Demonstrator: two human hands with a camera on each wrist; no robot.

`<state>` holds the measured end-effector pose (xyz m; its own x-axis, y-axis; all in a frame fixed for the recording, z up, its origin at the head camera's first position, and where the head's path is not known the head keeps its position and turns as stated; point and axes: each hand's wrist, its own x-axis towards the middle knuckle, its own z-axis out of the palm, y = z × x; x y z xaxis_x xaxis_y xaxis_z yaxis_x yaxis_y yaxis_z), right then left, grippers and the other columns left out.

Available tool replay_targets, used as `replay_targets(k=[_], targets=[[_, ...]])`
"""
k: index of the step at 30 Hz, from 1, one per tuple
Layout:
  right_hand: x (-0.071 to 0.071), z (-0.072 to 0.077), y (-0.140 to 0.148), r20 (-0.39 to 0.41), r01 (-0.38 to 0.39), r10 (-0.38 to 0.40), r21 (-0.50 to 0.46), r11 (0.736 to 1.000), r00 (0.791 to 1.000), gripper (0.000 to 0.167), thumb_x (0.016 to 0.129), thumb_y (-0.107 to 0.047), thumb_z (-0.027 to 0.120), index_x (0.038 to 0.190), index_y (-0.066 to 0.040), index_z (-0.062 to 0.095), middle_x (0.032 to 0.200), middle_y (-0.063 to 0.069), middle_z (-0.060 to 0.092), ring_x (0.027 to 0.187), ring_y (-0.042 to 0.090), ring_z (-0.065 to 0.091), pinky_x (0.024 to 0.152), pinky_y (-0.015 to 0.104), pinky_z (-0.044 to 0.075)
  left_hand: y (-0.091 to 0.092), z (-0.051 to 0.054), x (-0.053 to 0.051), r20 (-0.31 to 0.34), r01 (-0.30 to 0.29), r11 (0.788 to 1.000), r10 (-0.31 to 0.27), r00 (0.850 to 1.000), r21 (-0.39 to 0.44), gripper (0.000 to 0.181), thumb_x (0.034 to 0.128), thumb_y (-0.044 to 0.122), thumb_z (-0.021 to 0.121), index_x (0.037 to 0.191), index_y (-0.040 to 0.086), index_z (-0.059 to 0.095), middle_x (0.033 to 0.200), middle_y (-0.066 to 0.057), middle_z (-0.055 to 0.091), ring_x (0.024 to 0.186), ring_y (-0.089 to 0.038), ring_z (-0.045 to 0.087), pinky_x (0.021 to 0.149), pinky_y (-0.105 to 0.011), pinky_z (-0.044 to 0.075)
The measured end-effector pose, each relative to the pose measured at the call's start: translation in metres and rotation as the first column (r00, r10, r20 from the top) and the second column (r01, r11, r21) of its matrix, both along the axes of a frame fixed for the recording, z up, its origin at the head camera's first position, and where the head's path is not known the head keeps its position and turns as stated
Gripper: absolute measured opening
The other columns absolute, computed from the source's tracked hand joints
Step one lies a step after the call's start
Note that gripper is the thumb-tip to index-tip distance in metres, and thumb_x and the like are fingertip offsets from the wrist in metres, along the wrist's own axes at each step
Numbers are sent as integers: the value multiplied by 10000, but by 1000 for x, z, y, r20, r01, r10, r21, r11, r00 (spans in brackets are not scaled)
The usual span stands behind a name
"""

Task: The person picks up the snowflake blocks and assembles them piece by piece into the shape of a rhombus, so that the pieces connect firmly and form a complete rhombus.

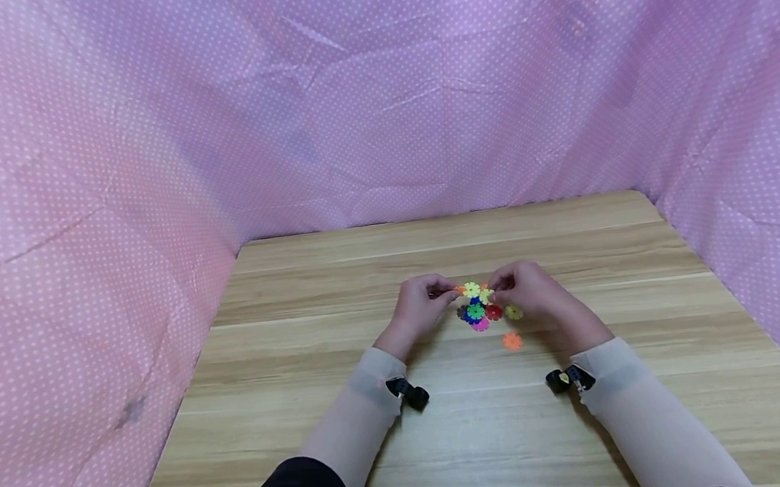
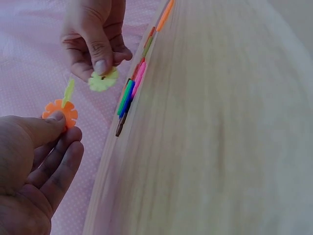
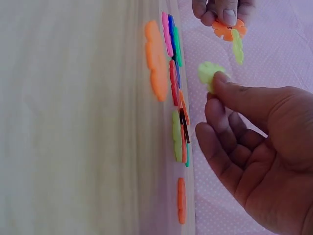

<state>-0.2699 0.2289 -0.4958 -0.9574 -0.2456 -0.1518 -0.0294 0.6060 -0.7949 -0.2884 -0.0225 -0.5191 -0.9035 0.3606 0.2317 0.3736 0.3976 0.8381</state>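
Note:
My left hand (image 1: 423, 303) pinches an orange flower-shaped disc (image 2: 71, 113) with notched edges between thumb and finger. A yellow disc (image 3: 237, 46) is slotted into that orange one and stands crosswise to it. Facing it, my right hand (image 1: 528, 288) pinches a separate pale yellow notched disc (image 2: 103, 80) by its edge. In both wrist views the right hand's disc is apart from the joined pair. Both hands are raised above the table, over a small heap of similar discs, with a green disc (image 1: 476, 311) and a red disc (image 1: 493, 312) in it.
An orange disc (image 1: 512, 341) lies alone on the wooden table (image 1: 476, 437), nearer to me than the heap. A pink disc (image 1: 481, 325) is at the heap's near side. Pink dotted cloth (image 1: 378, 105) hangs behind and beside the table.

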Motion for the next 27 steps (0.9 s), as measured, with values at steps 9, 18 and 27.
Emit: replay_targets(k=[9,18,27], targets=[[-2,4,1,-84,46,-46,0,999,995,58,1003,-152,735,986,-125,783,937,68,703,869,243,628,724,355,560,-1,2,0,36,-34,999,34,999,-20,64,952,121,795,985,176,796,942,111,748,875,-68,688,809,-250,588],[-3,4,1,-103,48,-51,-35,998,993,55,996,-128,743,989,-101,791,949,76,719,865,251,650,698,335,594,-2,1,0,58,-42,999,42,997,-17,65,945,140,804,980,194,795,917,128,734,853,-69,678,777,-254,587],[-2,6,-4,-137,31,-37,-41,999,990,56,979,-95,755,1001,-106,805,942,54,740,849,223,670,691,329,602,-2,0,0,44,-40,999,40,998,-9,54,946,149,803,979,192,795,915,131,732,850,-70,681,770,-248,589]])
